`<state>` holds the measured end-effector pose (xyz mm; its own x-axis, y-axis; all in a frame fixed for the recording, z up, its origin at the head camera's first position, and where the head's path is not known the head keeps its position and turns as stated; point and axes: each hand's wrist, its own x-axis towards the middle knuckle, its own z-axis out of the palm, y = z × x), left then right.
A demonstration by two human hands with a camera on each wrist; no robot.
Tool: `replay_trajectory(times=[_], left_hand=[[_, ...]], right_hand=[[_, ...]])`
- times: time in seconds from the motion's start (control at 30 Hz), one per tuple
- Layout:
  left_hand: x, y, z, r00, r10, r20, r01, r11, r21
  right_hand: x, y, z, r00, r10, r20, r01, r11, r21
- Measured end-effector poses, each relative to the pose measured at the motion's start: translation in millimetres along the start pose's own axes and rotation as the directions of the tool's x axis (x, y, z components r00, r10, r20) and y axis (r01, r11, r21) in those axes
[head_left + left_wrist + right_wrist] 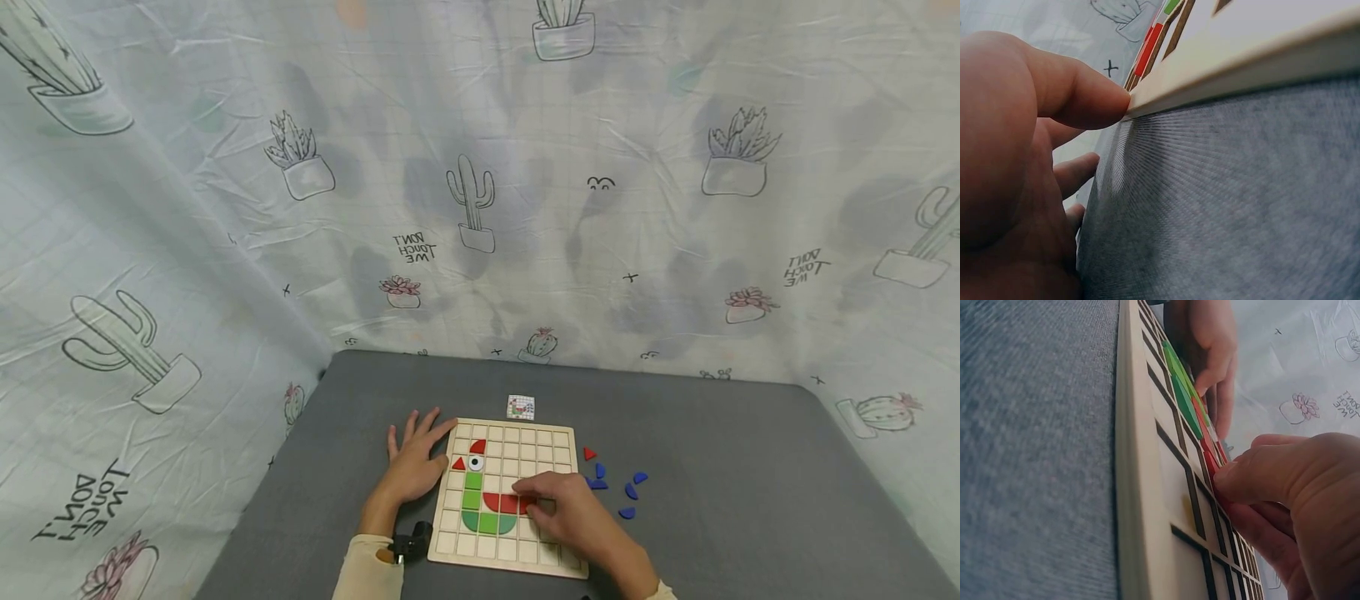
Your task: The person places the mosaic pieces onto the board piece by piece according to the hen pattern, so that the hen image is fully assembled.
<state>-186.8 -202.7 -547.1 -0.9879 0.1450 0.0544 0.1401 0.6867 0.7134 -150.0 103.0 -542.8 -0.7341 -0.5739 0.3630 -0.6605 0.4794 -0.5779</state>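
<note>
A wooden grid board [517, 560] lies on the table with flat coloured pieces in its squares. My left hand [411, 467] has its fingers spread at the board's left side; its thumb [1094, 103] touches the rim. Over the board, my right hand [577, 512] pinches a red piece [524, 505] at the right end of the red row; the fingers partly hide it. In that row are a rounded red piece [491, 502] and a red square [509, 503]. Green squares [472, 499], dark green rounded pieces [507, 524] and a white eye piece [476, 462] sit nearby.
Several blue pieces [627, 513] and a red triangle [589, 454] lie on the grey table [720, 500] right of the board. Behind the board is a small picture card [521, 407]. A cactus-print curtain [525, 250] surrounds the table.
</note>
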Motion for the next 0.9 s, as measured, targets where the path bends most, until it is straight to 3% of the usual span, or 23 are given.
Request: replay_trajectory(times=[0.27, 0.4, 0.73, 0.9], left_hand=[[-0.4, -0.9, -0.5, 1.000, 0.001, -0.003, -0.001, 1.000, 0.013], [-0.4, -0.7, -0.4, 1.000, 0.003, -0.006, -0.003, 1.000, 0.013], [0.4, -0.5, 1.1, 1.000, 0.001, -0.004, -0.001, 1.000, 0.011], [0.4, -0.6, 1.2, 1.000, 0.002, 0.001, -0.002, 1.000, 0.012]], right_hand=[[-6.1, 2, -6, 0.998, -0.004, -0.055, 0.005, 1.000, 0.028], [-18.6, 8, -19, 0.996, 0.038, -0.081, -0.036, 0.999, 0.031], [-64.5, 30, -58, 0.969, 0.133, -0.207, -0.158, 0.981, -0.113], [-85.2, 41, -68, 0.953, 0.100, -0.284, -0.152, 0.974, -0.166]])
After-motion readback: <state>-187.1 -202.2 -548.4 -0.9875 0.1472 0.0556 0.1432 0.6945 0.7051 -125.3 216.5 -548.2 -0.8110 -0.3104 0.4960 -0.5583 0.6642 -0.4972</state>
